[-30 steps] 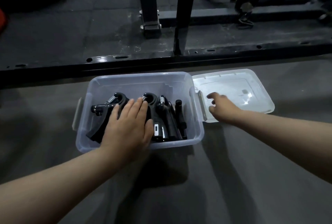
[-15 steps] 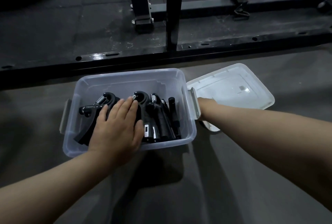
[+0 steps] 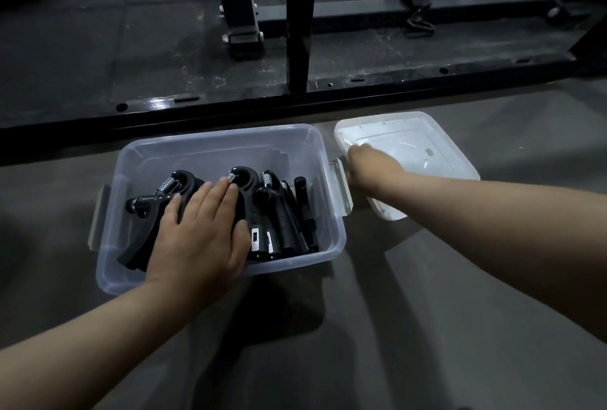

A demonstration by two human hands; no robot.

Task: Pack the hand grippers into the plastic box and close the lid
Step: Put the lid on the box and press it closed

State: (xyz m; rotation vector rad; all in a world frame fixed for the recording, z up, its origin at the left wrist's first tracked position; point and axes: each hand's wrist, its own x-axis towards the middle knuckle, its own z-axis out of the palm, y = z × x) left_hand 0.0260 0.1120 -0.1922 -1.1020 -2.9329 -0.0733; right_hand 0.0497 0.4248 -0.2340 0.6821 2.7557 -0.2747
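The hand grippers (image 3: 262, 212) are lying packed inside the plastic box (image 3: 210, 147) on the floor, and are being pressed down by the flat, straight-fingered left hand (image 3: 200, 229). The lid (image 3: 437, 147) is lying at three o'clock of the box, long axis running roughly ten to four. Its near-left edge is being reached by the right hand (image 3: 364, 166), the nearer one; whether it is being grasped cannot be told.

No legible txt. White labels on hand grippers (image 3: 262, 212) and a small mark on lid (image 3: 427, 150) too blurred to read.
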